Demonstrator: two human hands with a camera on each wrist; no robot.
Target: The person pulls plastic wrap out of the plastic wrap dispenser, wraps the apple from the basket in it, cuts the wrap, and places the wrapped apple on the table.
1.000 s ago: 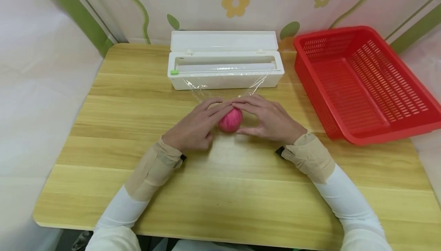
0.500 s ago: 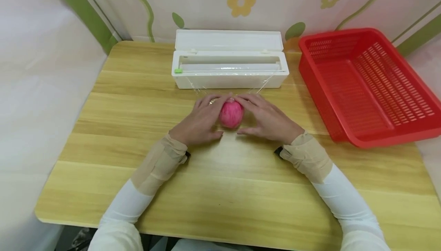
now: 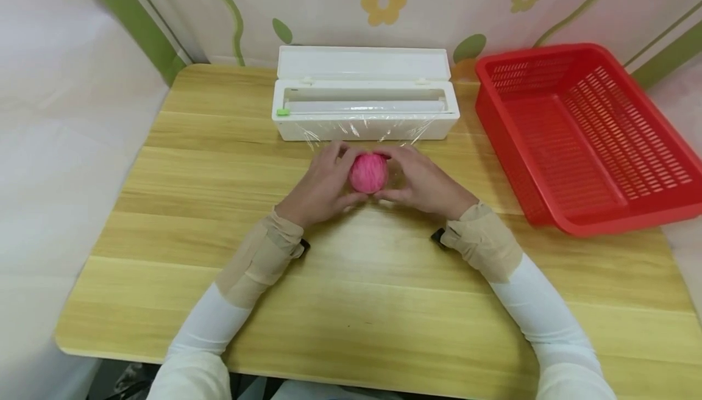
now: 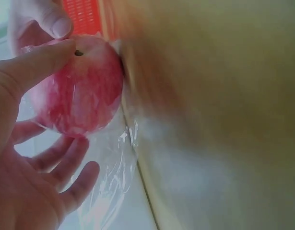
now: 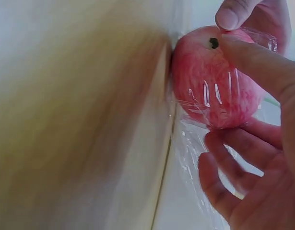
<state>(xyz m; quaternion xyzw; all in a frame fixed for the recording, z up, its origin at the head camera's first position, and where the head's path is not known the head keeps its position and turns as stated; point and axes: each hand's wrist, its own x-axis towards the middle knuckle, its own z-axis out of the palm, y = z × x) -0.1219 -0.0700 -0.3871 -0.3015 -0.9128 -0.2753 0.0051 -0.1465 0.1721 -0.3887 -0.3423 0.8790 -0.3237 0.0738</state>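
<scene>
On the tabletop (image 3: pixel 351 308), in front of the white box (image 3: pixel 364 85) and its clear film (image 4: pixel 119 167), the left hand (image 3: pixel 320 188) and right hand (image 3: pixel 426 183) grip opposite sides of the round pink apple (image 3: pixel 368 173), which sits midway between them, neither hand nearer.

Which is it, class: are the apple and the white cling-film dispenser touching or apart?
Apart: the head view shows wooden table between the apple and the cling-film dispenser.
</scene>
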